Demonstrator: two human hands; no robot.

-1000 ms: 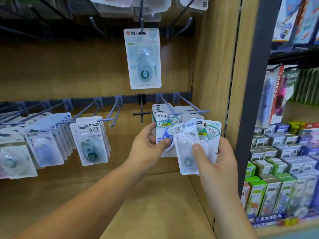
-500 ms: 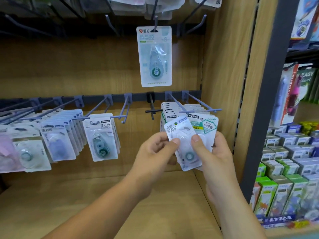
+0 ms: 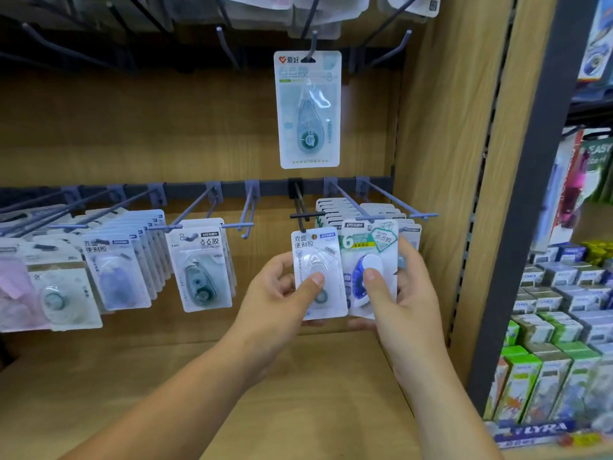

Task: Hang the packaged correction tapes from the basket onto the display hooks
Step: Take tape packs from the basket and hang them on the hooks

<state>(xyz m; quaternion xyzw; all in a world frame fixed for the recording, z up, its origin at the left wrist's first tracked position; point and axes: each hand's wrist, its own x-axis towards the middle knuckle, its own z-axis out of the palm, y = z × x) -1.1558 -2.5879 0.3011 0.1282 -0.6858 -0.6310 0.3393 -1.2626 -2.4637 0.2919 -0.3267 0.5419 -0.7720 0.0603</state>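
Head view, display bay.

- My left hand (image 3: pixel 275 293) pinched the white tape pack (image 3: pixel 318 277): thumb across the blister, fingers behind the card.
- My right hand (image 3: pixel 409 293) held the green tape pack (image 3: pixel 368 257) the same way, with the thumb on its blue dispenser.
- The two packs stood upright side by side with their inner edges meeting. Their long axes were vertical and the hang holes were uppermost.
- The basket was out of sight.
- The black hook (image 3: pixel 300 210) was bare. It pointed out toward me, and its tip sat just above the white pack's top edge, a little left of the hole.
- My left hand was the nearer one to that hook. I judged the pack needed lifting, then sliding back along the prong.
- The green pack stood in front of a grey hook (image 3: pixel 348 202) that was already loaded with hung packs (image 3: pixel 331 212).
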